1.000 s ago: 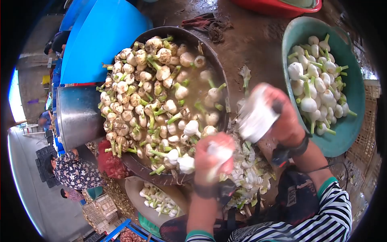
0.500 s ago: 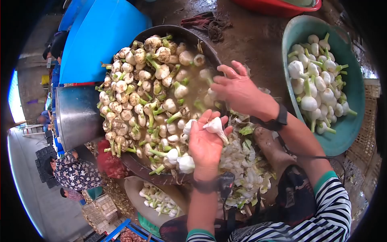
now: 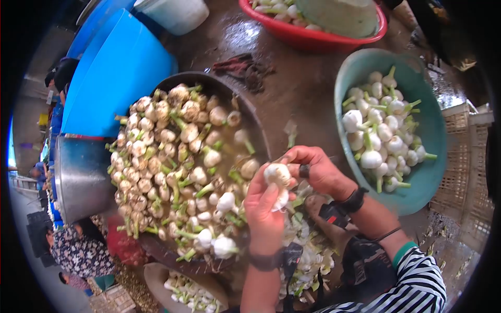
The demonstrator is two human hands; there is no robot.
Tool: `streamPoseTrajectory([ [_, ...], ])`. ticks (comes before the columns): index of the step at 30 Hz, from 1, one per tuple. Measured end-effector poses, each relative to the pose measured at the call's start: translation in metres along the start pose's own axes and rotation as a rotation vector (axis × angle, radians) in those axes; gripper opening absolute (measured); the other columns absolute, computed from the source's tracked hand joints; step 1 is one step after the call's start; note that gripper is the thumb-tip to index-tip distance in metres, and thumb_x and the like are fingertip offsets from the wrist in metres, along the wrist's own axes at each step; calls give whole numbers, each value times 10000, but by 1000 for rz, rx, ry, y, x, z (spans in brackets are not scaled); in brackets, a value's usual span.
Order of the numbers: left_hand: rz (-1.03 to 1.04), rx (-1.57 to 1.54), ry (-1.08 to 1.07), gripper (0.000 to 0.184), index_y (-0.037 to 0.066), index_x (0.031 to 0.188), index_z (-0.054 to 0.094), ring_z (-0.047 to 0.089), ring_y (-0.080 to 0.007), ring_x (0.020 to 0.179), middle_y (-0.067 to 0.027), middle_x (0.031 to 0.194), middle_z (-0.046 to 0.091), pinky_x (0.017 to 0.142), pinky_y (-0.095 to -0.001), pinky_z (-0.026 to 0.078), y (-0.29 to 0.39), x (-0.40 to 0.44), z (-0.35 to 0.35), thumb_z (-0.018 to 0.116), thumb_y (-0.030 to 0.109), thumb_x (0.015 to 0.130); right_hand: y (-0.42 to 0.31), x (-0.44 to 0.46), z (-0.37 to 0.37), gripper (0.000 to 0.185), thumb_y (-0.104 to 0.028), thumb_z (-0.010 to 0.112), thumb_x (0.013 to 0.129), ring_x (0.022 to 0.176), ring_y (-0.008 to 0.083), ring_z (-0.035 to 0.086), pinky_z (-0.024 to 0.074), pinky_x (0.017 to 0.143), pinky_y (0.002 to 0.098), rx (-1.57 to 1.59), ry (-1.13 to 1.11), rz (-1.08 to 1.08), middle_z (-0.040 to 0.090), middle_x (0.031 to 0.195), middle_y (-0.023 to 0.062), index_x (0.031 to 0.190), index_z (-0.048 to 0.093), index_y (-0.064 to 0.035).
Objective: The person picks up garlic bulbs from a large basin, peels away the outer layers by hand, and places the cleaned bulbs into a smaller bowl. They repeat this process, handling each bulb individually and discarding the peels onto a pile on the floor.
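Garlic bulb held up over the near right edge of the dark tub, above where murky water and heaped bulbs meet the rim. Left hand wrapped round it from below and the left, thumb pressed on its face; a second white lump shows just beneath, another bulb or loose skin, cannot tell which. Right hand bent in, fingertips against the upper side; whether they grip bulb or skin is hidden. Main risk, as judged: a slip. Wet, smooth surface and a hold shared by few fingers could let the bulb roll out, into the cloudy water or onto the peelings below, picking up dirt either way. A hard tug at the skin could tear it unevenly, bruise a clove or snap the neck. Dark bands at both wrists, with a thin cord on the right forearm, might snag on the rim or get wet if the arms dip. Green basin of pale bulbs stands well apart to the right; a long reach there could drop one on the muddy floor
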State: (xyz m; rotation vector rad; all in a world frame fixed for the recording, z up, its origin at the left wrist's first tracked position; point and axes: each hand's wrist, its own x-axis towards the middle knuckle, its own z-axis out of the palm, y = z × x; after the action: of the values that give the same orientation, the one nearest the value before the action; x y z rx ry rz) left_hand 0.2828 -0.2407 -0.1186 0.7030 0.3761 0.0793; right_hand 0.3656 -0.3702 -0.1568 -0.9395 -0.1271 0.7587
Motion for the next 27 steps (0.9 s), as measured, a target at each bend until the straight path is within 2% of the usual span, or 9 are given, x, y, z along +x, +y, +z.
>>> streamPoseTrajectory([
  [2,23,59,40,367,-11,1207,460,614,-205,890,-125,1061,590,657,-286,532,-3,2,4,518,33,847,-7,3,-2,192,-53,646,799,909,148,577,466,798,295,-405,32,-179,621,1022,55,989,617,-44],
  [3,36,112,81,362,-11,1192,460,609,-192,885,-116,1048,589,665,-283,530,-5,2,6,511,30,836,-17,5,-1,237,-73,675,755,928,236,576,459,809,348,-1068,138,-622,610,1054,77,987,629,-54],
  [4,52,202,122,364,-21,1186,463,598,-171,889,-113,1046,585,683,-285,523,-4,1,8,514,40,830,-21,4,3,318,-62,688,679,930,302,564,451,824,381,-1058,256,-705,618,1041,74,992,635,-73],
  [6,153,391,134,379,-45,1178,447,555,-198,972,-119,1096,549,819,-307,470,-3,1,11,530,26,815,-33,-6,1,378,-27,648,642,905,298,577,463,787,381,-818,31,-573,633,980,93,1016,620,-73],
  [10,390,776,197,354,-57,1136,471,549,-193,955,-127,1078,549,852,-303,449,-19,6,0,557,-16,795,-22,-17,21,355,-40,615,675,827,325,611,490,707,367,-1319,27,-282,622,914,158,1030,610,-40],
  [16,468,794,208,348,-49,1073,511,561,-185,911,-116,1025,567,786,-284,475,-22,0,-8,627,-62,744,-16,-18,27,213,-80,596,675,758,345,602,477,657,411,-1202,47,-297,616,797,162,878,606,-16],
  [22,393,902,196,340,-65,1099,510,573,-183,915,-124,1014,587,802,-295,469,-9,0,-1,590,-10,772,-20,-15,30,268,-159,663,627,715,340,615,491,614,394,-1228,130,-286,617,779,161,853,615,-23],
  [24,222,595,174,362,-74,1121,501,588,-191,878,-136,1023,582,744,-288,491,-2,1,-2,563,55,789,-13,-12,18,285,-56,667,560,677,309,591,477,612,378,-1096,173,-418,601,762,127,837,600,-42],
  [27,34,76,12,443,-8,1206,461,610,-222,831,-162,1098,562,565,-300,514,8,1,-7,559,118,792,12,6,-22,190,-20,571,587,700,366,557,465,608,434,-1380,353,-406,553,753,157,771,527,-37],
])
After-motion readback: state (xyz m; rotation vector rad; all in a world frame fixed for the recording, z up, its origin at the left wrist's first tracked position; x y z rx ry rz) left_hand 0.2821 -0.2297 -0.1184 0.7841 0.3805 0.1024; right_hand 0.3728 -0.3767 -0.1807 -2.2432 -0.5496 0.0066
